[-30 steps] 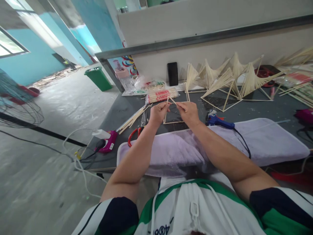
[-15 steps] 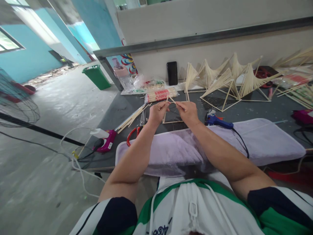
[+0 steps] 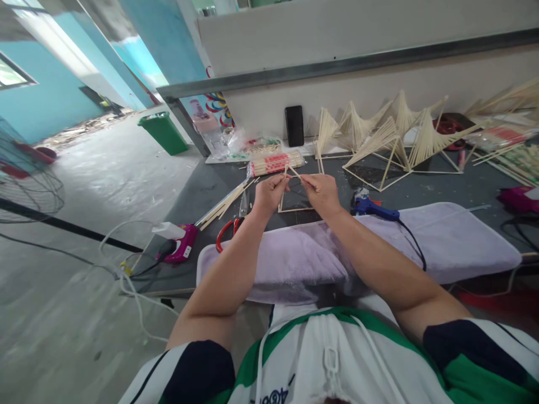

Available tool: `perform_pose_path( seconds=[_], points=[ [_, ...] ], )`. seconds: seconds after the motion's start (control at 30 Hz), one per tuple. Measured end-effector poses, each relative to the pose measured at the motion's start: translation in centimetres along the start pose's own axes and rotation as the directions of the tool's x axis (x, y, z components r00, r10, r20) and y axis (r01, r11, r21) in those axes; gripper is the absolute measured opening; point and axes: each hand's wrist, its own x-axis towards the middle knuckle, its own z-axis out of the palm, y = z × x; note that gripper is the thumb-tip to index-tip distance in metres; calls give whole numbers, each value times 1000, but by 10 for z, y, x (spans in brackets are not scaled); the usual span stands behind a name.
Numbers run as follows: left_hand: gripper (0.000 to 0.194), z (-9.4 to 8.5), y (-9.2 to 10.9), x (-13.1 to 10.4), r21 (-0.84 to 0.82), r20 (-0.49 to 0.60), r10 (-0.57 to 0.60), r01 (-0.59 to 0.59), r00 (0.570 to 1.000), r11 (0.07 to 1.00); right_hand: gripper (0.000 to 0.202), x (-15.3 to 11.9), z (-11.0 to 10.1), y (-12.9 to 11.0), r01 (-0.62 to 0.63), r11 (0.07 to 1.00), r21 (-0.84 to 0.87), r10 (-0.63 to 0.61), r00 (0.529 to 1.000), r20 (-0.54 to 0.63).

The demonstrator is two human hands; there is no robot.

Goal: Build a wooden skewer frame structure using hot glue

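My left hand (image 3: 270,193) is closed, its thumb and finger pinching a thin wooden stick (image 3: 286,169) that stands nearly upright. My right hand (image 3: 322,192) pinches another stick (image 3: 295,173), slanting up to meet the first at a point. Below the fingers, a frame of joined sticks (image 3: 298,210) rests on the dark table, partly hidden by my hands. Right of my right hand lies a blue hot glue gun (image 3: 381,211). Scissors with red handles (image 3: 225,234) lie by my left forearm, beside loose sticks (image 3: 227,205).
A lilac cloth pad (image 3: 303,255) covers the table's front edge. Behind stand a packet of sticks (image 3: 275,163), a phone (image 3: 294,126), a bottle (image 3: 209,134) and a fan-shaped stick model (image 3: 400,137). At left is a magenta power strip (image 3: 182,247) with cables.
The view has shifted very slightly. Both hands keep their pinch on the sticks in the same place.
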Motion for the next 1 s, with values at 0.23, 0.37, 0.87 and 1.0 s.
perform_pose_path(
  seconds=[0.23, 0.37, 0.87, 1.0],
  points=[
    [31, -2, 3, -1, 6, 6, 15, -15, 1000, 1000, 32, -1, 1, -1, -4, 1000, -24, 4, 1000, -8],
    [32, -2, 1, -1, 0, 6, 18, -18, 1000, 1000, 31, -1, 1, 0, -2, 1000, -9, 2, 1000, -24],
    [32, 0, -4, -1, -9, 3, 40, -39, 999, 999, 29, -1, 1, -2, -25, 999, -31, 25, 1000, -2],
    [29, 1, -5, -2, 3, 7, 19, -19, 1000, 1000, 29, -2, 1, -3, -35, 998, -51, 35, 999, 2]
  ],
)
